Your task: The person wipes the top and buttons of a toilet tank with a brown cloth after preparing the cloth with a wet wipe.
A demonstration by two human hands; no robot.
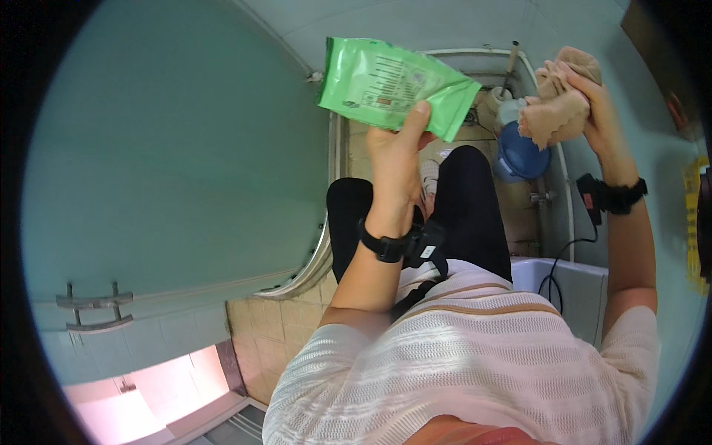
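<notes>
A green plastic packet (393, 83), soft and printed on the side facing me, is pinched at its lower right part by my left hand (400, 148). The thumb presses on its front and the fingers lie mostly hidden behind it. Up at the right, my right hand (595, 104) grips a crumpled beige cloth (556, 104). Folds of the cloth hang to the left of the fingers. The packet and the cloth are apart, both held up above the floor.
A blue bucket (521, 154) stands on the tiled floor (256, 334) by the right wall, with pale containers (508, 110) behind it. A curved glass panel (185, 163) with a metal handle (95, 307) fills the left. A yellow rack (696, 222) hangs at the far right.
</notes>
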